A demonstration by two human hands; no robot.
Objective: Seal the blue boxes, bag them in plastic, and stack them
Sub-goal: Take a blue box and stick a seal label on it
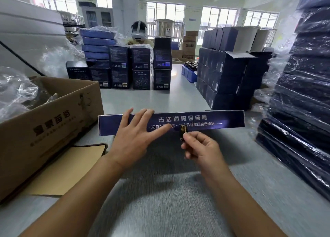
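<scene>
1. On the right, a tall stack of bagged boxes (303, 97) gleams in plastic, so plenty of the job looks done.
2. The blue box (205, 123) now being worked on lies long and low across the grey table (160, 192), just ahead of the person. White lettering shows on its near side, and it has no bag and no seal yet.
3. The left hand (135, 138) is spread flat with straight fingers, steadying the box.
4. The right hand (200, 147) pinches a small dark seal sticker (184, 132) with gold print, right at the box's near face. I'd call this the sealing step, with bagging and stacking to follow.
</scene>
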